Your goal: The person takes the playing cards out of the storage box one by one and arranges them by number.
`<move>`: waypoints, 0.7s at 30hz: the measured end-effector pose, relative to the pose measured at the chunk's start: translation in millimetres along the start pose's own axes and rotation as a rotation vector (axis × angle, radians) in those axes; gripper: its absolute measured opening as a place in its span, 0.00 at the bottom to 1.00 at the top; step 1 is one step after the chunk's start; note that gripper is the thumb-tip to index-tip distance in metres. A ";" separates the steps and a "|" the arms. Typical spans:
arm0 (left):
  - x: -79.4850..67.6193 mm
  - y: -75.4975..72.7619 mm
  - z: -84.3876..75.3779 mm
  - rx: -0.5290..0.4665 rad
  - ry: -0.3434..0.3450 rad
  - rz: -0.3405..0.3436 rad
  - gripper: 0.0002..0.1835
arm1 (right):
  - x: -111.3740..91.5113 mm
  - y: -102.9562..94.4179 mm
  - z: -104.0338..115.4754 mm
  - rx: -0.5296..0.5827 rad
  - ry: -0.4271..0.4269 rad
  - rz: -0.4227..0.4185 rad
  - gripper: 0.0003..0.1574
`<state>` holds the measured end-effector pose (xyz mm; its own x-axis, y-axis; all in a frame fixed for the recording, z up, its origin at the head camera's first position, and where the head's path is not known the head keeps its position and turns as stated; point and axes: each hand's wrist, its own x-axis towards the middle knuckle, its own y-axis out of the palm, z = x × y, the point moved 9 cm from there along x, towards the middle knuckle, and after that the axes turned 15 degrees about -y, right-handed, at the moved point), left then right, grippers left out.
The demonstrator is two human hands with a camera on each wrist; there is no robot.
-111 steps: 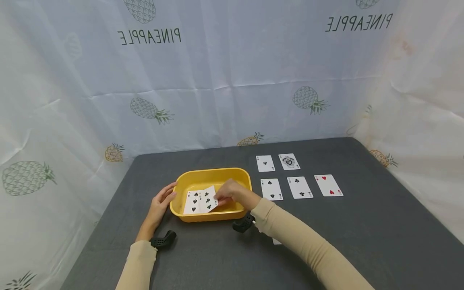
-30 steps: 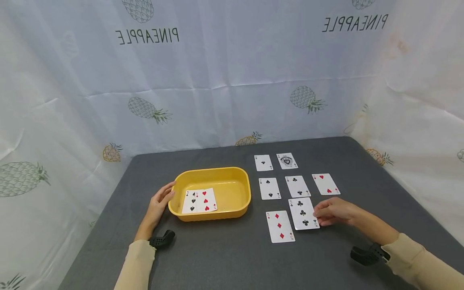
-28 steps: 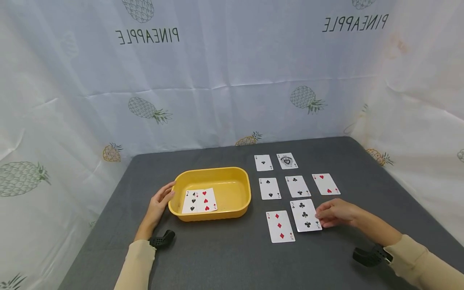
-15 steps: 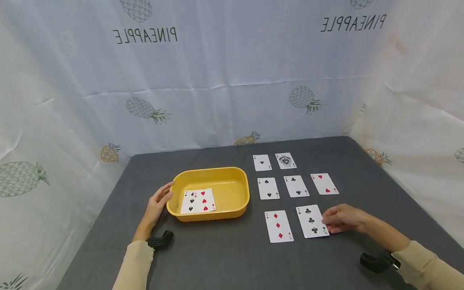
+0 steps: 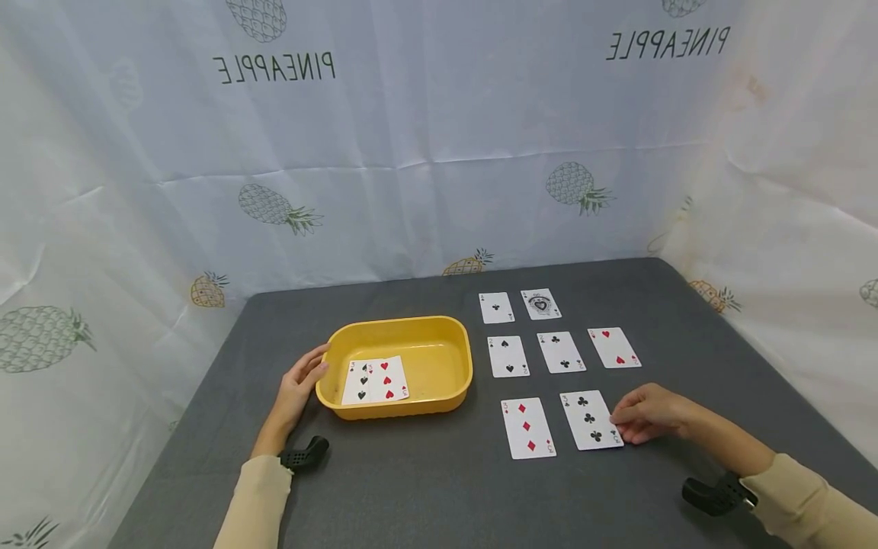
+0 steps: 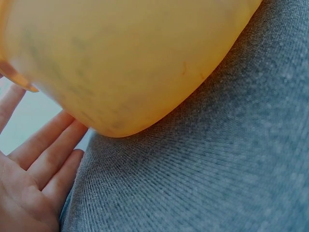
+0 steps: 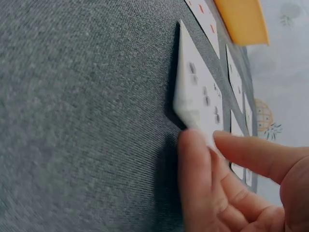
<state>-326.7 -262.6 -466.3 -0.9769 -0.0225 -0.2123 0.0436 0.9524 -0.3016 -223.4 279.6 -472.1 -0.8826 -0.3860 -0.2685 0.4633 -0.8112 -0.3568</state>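
My right hand [image 5: 652, 414] pinches the right edge of the three of clubs [image 5: 588, 419] between thumb and fingers. In the right wrist view the card [image 7: 197, 89] tilts slightly, its near edge raised over a shadow on the cloth. Just left of it lies the three of diamonds [image 5: 528, 428], face up. My left hand [image 5: 295, 393] rests against the left side of the yellow tray [image 5: 439, 398]. Its fingers [image 6: 54, 147] look nearly straight against the tray wall in the left wrist view. Inside the tray, a three of hearts [image 5: 388, 378] overlaps a three of spades [image 5: 357, 383].
Behind the threes runs a row with the two of spades [image 5: 508, 357], two of clubs [image 5: 561, 352] and two of hearts [image 5: 613, 348]. Farther back are an ace of clubs [image 5: 496, 308] and another ace [image 5: 540, 304]. A pineapple-print curtain [image 5: 411, 114] surrounds the dark table [image 5: 411, 488].
The three of clubs was taken from the tray, set beside the three of diamonds, then slid right and nearer by my right hand. A three of hearts now shows in the tray. My left hand stayed.
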 end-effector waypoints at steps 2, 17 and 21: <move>0.1 0.2 0.0 -0.004 0.002 0.002 0.28 | -1.8 -3.6 2.0 -0.036 0.015 -0.024 0.13; 0.2 1.2 -0.1 -0.012 0.021 -0.001 0.27 | 32.1 8.9 55.5 0.054 -0.057 0.034 0.22; -0.5 0.1 -0.4 -0.015 0.027 -0.006 0.27 | 48.2 21.8 76.6 0.065 -0.084 0.038 0.23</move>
<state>-326.3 -262.4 -465.8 -0.9824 -0.0205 -0.1854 0.0345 0.9568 -0.2888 -261.9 209.6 -424.2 -0.8691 -0.4505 -0.2044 0.4932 -0.8208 -0.2880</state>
